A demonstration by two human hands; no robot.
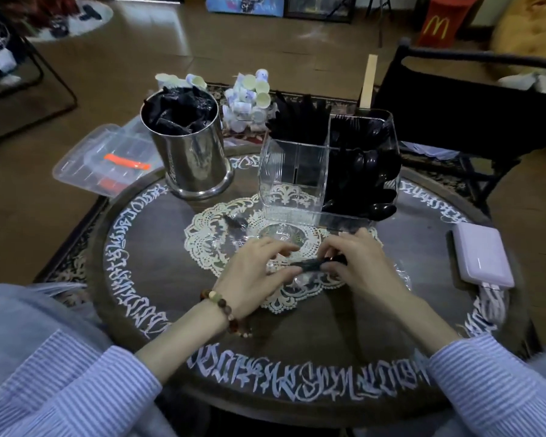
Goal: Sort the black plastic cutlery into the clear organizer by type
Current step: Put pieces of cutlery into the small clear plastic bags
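A black cutlery piece [309, 265] (type blurred, seemingly in clear wrap) is pinched between the left hand [259, 272] and right hand [358, 263] above the lace doily [208, 244]. Beyond, black spoons and forks are held in the clear organizer [297, 184]; wrapped pieces fill the steel canister [193, 152].

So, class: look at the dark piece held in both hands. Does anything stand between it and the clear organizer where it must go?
Nothing visible does. The dark piece, pinched between the left hand and right hand, sits just in front of the clear organizer; only bare doily and crinkled clear wrap lie between.
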